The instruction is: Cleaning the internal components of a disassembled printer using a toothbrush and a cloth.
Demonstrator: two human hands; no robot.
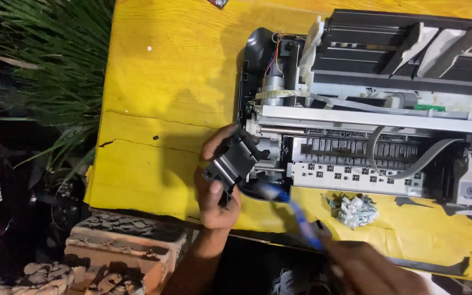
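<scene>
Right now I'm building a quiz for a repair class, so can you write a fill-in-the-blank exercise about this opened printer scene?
1. The opened printer rests on a ____ tabletop.
2. The left hand holds a small black and grey ____ at the printer's left end.
3. The right hand holds a blurred tool with a ____ shaft.
4. A crumpled wad of ____ lies just in front of the printer.

Missing words: yellow; printer part; blue; tissue
</scene>
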